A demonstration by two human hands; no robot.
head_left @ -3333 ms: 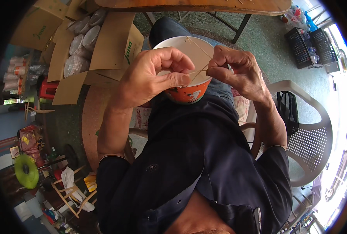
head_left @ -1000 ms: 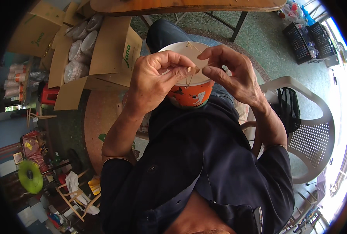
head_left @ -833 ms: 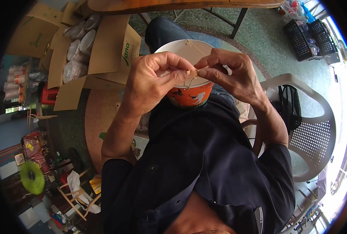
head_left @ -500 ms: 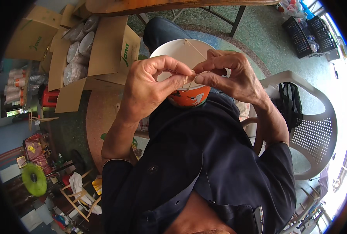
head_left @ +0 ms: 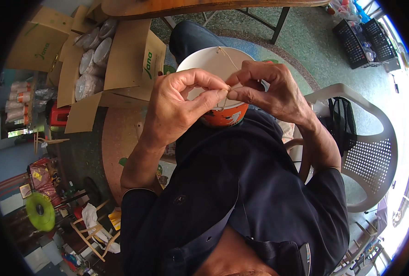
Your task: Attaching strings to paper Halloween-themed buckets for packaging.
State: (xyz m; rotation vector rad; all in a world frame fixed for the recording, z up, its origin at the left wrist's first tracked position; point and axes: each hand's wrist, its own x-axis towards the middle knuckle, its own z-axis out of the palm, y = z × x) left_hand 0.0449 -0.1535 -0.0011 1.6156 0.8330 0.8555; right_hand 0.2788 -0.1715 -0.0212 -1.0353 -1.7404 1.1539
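Note:
An orange paper bucket (head_left: 223, 116) with a white inside and dark and white printed figures rests on my lap. A thin pale string (head_left: 226, 55) is fastened at its far rim and runs across the opening toward my fingers. Above the near rim, my left hand (head_left: 181, 99) pinches the string between thumb and forefinger. My right hand (head_left: 271, 89) pinches it too, fingertips touching those of the left. A short piece of string hangs by the near rim below the fingertips. The exact spot where the string is gripped is hidden by the fingers.
An open cardboard box (head_left: 126, 55) with stacked wrapped white tubs stands at the left. A wooden table (head_left: 213, 8) is at the far side. To the right are a grey plastic chair (head_left: 374, 161) and black crates (head_left: 358, 46). A green fan (head_left: 40, 211) is at lower left.
Both hands stay over the near rim, with small finger shifts. The right fingertips have moved slightly left, closer against the left ones, and the bucket sits almost unchanged.

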